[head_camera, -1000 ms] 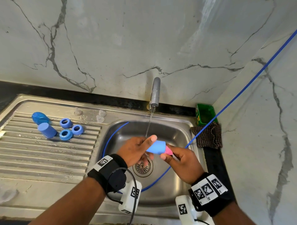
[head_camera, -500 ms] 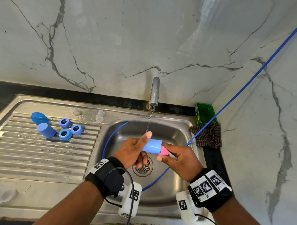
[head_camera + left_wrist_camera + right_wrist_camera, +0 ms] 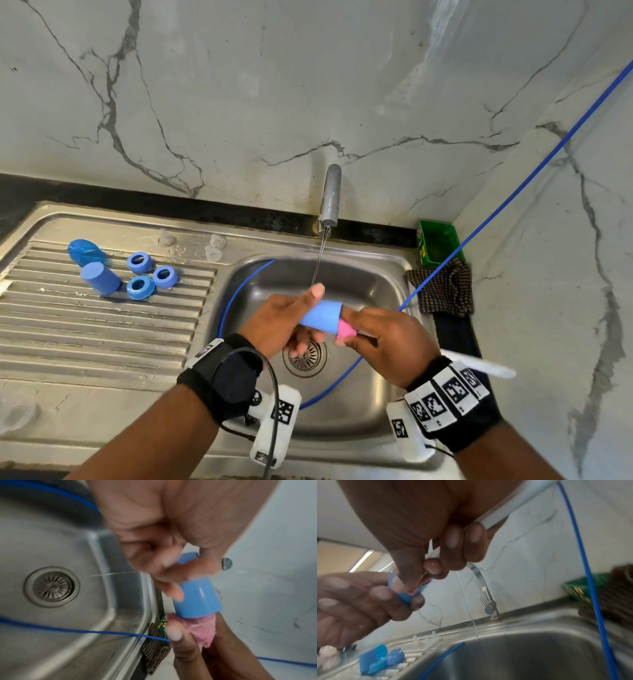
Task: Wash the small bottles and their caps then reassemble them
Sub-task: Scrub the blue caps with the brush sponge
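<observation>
A blue cylindrical cap (image 3: 322, 317) is held over the sink bowl, lying on its side just below the thin water stream (image 3: 318, 263). My left hand (image 3: 291, 320) grips its closed end, thumb on top. My right hand (image 3: 383, 337) grips a brush; its pink head (image 3: 346, 330) is pushed into the cap's open mouth and its white handle (image 3: 479, 366) sticks out past the wrist. The left wrist view shows the cap (image 3: 197, 599) and pink head (image 3: 205, 631) close up. On the drainboard lie another blue cap (image 3: 100, 278), a blue bottle (image 3: 85, 252) and three blue rings (image 3: 140, 288).
The tap (image 3: 330, 195) runs at the back of the sink (image 3: 404, 274). Three small clear stoppers (image 3: 213, 255) sit on the sink's back ledge. A blue cable (image 3: 513, 195) crosses the bowl over the drain (image 3: 305, 356). A green box (image 3: 438, 246) and checked cloth (image 3: 442, 291) lie at the right.
Both hands have drifted slightly left with the cap and brush. The brush's white handle now shows blurred behind the right wrist. The drainboard items have not moved.
</observation>
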